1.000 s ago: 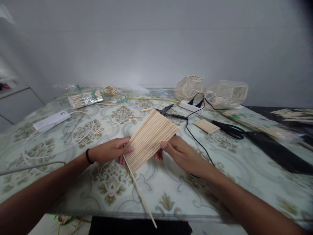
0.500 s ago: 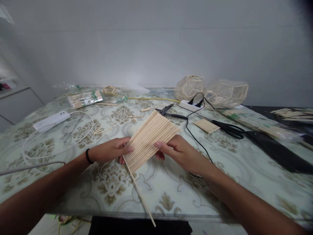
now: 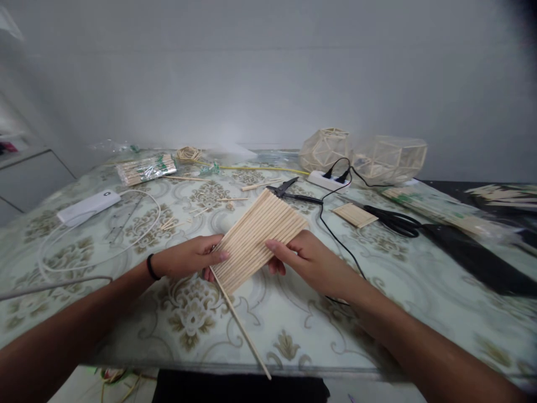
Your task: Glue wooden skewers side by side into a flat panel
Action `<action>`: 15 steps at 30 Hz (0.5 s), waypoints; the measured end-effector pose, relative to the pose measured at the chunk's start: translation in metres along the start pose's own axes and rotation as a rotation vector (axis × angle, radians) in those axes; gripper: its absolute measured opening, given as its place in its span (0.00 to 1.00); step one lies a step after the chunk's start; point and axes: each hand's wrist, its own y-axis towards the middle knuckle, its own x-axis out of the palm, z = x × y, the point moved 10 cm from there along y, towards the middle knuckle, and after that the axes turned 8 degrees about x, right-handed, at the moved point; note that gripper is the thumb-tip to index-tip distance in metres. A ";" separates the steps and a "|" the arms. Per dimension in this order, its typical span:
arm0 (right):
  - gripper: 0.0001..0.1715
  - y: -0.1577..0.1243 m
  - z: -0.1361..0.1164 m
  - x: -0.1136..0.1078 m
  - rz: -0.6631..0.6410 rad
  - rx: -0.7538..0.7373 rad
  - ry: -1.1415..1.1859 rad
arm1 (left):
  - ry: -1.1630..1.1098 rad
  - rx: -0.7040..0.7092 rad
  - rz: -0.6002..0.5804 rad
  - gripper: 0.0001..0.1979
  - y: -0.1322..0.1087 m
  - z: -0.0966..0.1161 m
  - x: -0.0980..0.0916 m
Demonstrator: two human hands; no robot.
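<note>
A flat panel of pale wooden sticks (image 3: 257,238) laid side by side is held tilted above the table's middle. My left hand (image 3: 191,257) grips its left lower edge, thumb on top and fingers curled beneath. My right hand (image 3: 308,260) pinches the right lower edge, thumb lying across the sticks. One long single stick (image 3: 243,330) runs from the panel's lower corner down toward the table's front edge. A black band circles my left wrist.
On the patterned table (image 3: 293,330) lie black pliers (image 3: 285,187), a white power strip (image 3: 329,180) with black cables, black scissors (image 3: 392,221), a small stick panel (image 3: 354,215), bagged sticks (image 3: 145,168), a white device (image 3: 88,207) with cord, and two stick-frame spheres (image 3: 325,150).
My right thumb has slid a little leftward across the panel. The long stick's lower end has swung slightly. My left hand has stayed put.
</note>
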 end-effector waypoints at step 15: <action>0.37 0.000 0.000 0.000 0.004 -0.001 0.005 | 0.032 -0.014 -0.007 0.22 0.000 -0.001 0.000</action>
